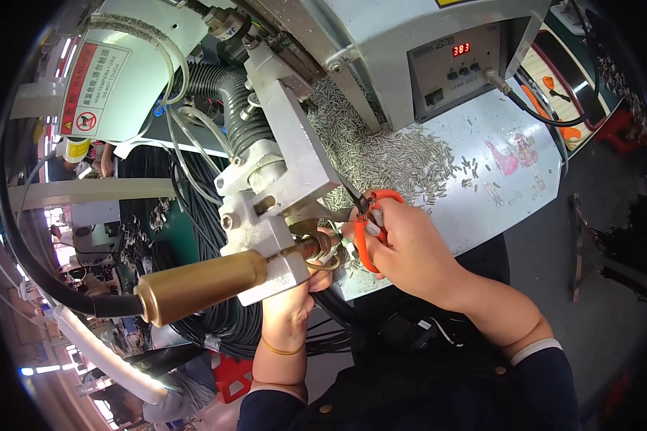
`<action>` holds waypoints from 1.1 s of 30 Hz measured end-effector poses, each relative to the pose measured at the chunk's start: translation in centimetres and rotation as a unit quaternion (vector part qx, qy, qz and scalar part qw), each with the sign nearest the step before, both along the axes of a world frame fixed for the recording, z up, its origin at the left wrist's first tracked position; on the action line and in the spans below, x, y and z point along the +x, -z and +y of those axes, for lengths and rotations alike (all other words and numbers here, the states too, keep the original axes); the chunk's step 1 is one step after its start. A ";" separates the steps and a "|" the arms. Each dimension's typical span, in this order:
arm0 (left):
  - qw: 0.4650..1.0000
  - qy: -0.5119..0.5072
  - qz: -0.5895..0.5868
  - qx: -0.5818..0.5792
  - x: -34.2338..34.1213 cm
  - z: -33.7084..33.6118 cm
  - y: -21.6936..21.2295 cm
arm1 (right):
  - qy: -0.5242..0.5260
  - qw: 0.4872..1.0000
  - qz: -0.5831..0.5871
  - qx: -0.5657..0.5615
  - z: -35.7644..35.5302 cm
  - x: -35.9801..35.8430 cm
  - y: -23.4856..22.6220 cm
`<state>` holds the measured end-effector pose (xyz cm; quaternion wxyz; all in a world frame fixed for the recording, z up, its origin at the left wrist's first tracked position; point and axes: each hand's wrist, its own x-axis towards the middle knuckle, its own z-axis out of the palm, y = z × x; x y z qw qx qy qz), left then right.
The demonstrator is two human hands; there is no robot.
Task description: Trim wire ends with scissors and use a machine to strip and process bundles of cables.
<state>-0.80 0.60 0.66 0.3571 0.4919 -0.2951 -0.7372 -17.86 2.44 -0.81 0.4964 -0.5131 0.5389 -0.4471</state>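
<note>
My right hand is wrapped round a pair of pliers with orange handles; their dark jaws point up and left, beside the metal arm of a soldering machine. Below that arm, my left hand is bent in near the machine's tip, its fingers closed and partly hidden by the metal block. A small pale piece shows between the two hands; its kind is too small to tell. A gold-coloured soldering iron handle juts out to the left, above my left wrist.
Many small metal pins lie heaped on the white worktop. Behind it stands a grey control box with a lit red display. Coils of black cable hang at the left. A tray with orange-handled tools sits far right.
</note>
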 end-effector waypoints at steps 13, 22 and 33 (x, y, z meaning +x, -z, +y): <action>1.000 0.011 -0.008 -0.012 -0.1 1.5 -1.3 | -0.005 0.997 -0.075 0.022 1.6 0.2 0.4; 0.988 0.039 -0.072 -0.132 -0.5 7.5 -1.4 | -0.026 0.988 0.054 -0.140 5.0 0.1 -1.4; 0.993 0.082 0.004 -0.080 -0.2 8.3 -1.2 | -0.130 0.964 0.154 -0.171 5.7 -0.2 -1.2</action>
